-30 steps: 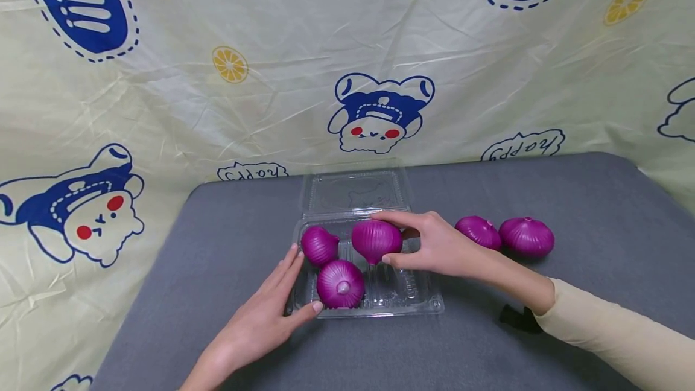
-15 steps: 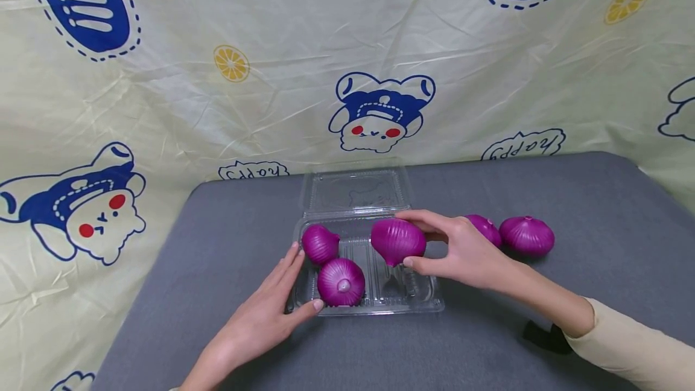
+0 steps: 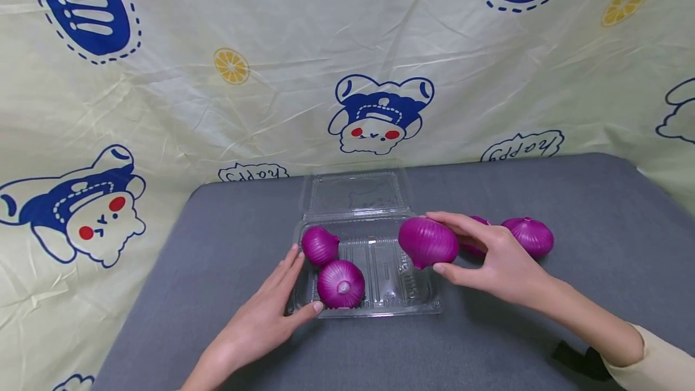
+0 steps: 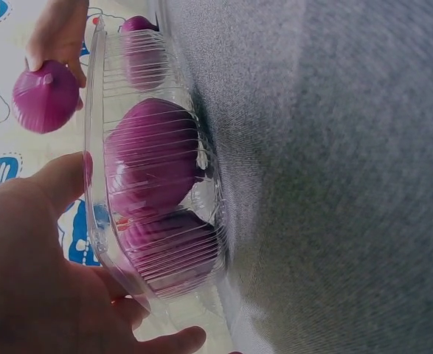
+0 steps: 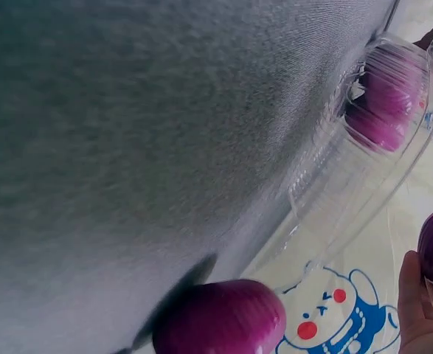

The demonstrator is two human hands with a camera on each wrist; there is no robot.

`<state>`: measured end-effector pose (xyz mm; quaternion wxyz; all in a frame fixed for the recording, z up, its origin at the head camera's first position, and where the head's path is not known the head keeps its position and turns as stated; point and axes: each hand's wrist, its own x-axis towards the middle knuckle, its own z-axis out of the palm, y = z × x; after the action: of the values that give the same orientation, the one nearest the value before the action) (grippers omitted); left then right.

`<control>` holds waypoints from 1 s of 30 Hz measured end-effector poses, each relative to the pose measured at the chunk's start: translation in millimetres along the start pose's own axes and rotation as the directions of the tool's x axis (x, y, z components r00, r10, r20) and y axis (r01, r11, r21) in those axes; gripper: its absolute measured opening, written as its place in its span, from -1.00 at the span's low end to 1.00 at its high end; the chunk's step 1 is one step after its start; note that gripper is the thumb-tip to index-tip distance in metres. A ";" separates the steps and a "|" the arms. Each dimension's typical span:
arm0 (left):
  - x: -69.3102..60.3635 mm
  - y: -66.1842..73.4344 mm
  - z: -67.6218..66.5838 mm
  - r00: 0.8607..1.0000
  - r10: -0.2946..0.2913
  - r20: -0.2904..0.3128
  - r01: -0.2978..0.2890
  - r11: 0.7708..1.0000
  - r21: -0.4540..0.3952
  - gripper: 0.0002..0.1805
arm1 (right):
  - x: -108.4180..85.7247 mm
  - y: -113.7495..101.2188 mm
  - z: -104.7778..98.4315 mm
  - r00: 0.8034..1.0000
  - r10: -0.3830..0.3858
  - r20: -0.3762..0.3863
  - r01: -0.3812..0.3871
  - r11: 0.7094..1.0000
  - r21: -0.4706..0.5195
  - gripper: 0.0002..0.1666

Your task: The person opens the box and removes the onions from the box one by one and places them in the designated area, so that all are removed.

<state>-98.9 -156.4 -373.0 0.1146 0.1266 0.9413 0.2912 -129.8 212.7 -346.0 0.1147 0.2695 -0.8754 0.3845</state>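
- Right grip (image 3: 501, 261): thumb and fingers are clamped on the right side of a purple onion (image 3: 426, 241), its narrow tip pointing down. The left wrist view shows this held onion above the container's rim; in the head view it overlaps the right end.
- Left grip (image 3: 266, 311): fingers and thumb spread apart, touching the left side and front left corner of the clear container (image 3: 374, 314), apparently steadying it.
- Inside the container, at its left end, a small onion (image 3: 320, 246) touches a larger onion (image 3: 341, 284).
- The step in hand, I judge, is carrying the held onion out of the container toward the rightmost onion (image 3: 534, 236) on the grey worktop (image 3: 233, 234). If so, the next move calls for clearing the right wall, lowering the onion beside the others without knocking them, then loosening the fingers.
- Behind the container its lid (image 3: 355, 192) lies folded back, hard to make out against the worktop and the patterned sheet (image 3: 282, 107).
- Another onion (image 3: 472, 250) is mostly hidden behind the right grip.
- The right wrist view cuts off the held onion at its edge, and I cannot tell whether it is fully past the container's wall.
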 end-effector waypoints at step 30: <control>-1.6 0.5 -0.2 1.000 0.002 0.004 -0.002 1.000 -0.009 0.02 | -52.7 26.1 -61.2 0.969 0.119 -0.218 -0.148 0.981 -0.122 -0.03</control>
<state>-97.3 -156.6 -372.3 0.1167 0.1275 0.9396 0.2954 -101.2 292.5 -341.9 0.1986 0.1590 -0.8989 0.3566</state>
